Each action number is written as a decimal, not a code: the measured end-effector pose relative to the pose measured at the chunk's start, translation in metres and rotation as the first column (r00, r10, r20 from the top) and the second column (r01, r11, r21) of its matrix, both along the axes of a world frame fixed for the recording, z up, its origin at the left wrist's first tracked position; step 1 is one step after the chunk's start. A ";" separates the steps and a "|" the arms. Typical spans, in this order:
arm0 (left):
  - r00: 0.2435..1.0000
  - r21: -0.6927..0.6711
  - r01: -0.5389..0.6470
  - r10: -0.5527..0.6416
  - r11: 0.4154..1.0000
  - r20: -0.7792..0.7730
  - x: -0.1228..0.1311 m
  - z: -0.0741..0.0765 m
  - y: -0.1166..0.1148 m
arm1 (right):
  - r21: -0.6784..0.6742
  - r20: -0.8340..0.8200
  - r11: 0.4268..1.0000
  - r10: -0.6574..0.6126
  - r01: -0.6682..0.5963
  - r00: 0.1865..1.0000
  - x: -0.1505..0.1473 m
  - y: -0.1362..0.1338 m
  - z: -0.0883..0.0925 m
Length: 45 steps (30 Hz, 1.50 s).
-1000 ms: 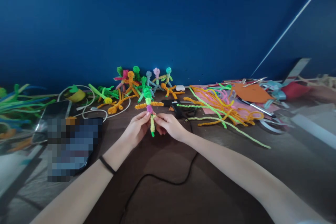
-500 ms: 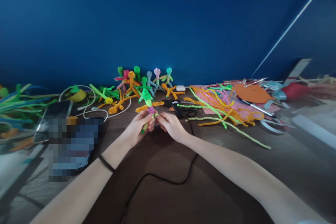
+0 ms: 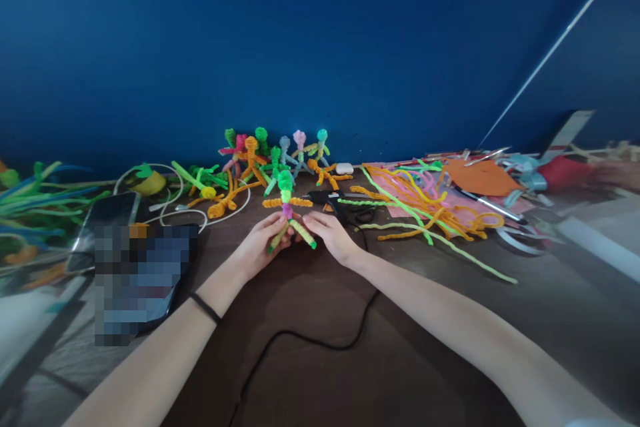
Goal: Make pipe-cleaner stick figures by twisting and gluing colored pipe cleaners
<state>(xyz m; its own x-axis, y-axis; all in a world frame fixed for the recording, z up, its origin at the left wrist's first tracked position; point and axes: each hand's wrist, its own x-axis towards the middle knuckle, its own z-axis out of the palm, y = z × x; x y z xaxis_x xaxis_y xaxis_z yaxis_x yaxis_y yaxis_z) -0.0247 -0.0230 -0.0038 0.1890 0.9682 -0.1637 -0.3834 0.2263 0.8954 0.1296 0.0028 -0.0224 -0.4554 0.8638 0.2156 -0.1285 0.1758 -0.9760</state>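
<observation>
- Now, one pipe-cleaner figure (image 3: pixel 287 210), upright between the hands; both legs (image 3: pixel 305 236) splayed, one mostly hidden a moment ago; leg-bending looks well along.
- Left hand (image 3: pixel 263 238): pinching the figure near its waist.
- Right hand (image 3: pixel 333 239): fingers curled close beside; contact, I can't tell from here.
- Beyond: glue gun (image 3: pixel 337 207) and finished-looking figures (image 3: pixel 251 150), limiting forward room.
- Nearer: open tabletop (image 3: pixel 320 387), black cable (image 3: pixel 345 349) across.

No readable text, pale patch (image 3: pixel 333 194) on black glue gun (image 3: pixel 340 210) too small, device screen (image 3: pixel 147 273) pixelated
</observation>
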 end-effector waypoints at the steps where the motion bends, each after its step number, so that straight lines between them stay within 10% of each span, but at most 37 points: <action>1: 1.000 -0.014 -0.005 0.005 1.000 0.003 0.000 -0.001 0.000 | -0.015 -0.031 1.000 -0.022 0.022 0.999 -0.001 0.000 -0.001; 18: 0.994 0.113 -0.109 0.107 0.988 0.020 0.007 0.000 -0.005 | 0.098 0.107 0.982 -0.171 0.161 0.979 -0.001 0.001 0.008; 24: 0.991 0.105 -0.133 0.132 0.986 0.010 0.002 0.001 -0.008 | 0.387 0.151 0.797 -0.551 0.464 0.820 0.017 0.035 0.032; 30: 0.993 0.125 -0.102 0.108 0.987 -0.043 0.000 0.002 -0.009 | 0.499 0.376 0.736 -0.660 0.458 0.650 0.011 0.099 0.049; 45: 0.997 0.125 -0.040 0.047 0.991 -0.054 -0.008 0.002 -0.006 | 0.436 0.536 0.830 -0.549 0.347 0.641 -0.015 0.140 0.043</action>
<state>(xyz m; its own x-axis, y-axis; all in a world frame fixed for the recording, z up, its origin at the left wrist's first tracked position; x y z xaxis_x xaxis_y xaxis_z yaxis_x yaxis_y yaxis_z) -0.0329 -0.0289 -0.0023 0.1401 0.9888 -0.0512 -0.3379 0.0964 0.9362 0.1146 0.1424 0.0204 -0.1394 0.9475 0.2879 0.6470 0.3072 -0.6979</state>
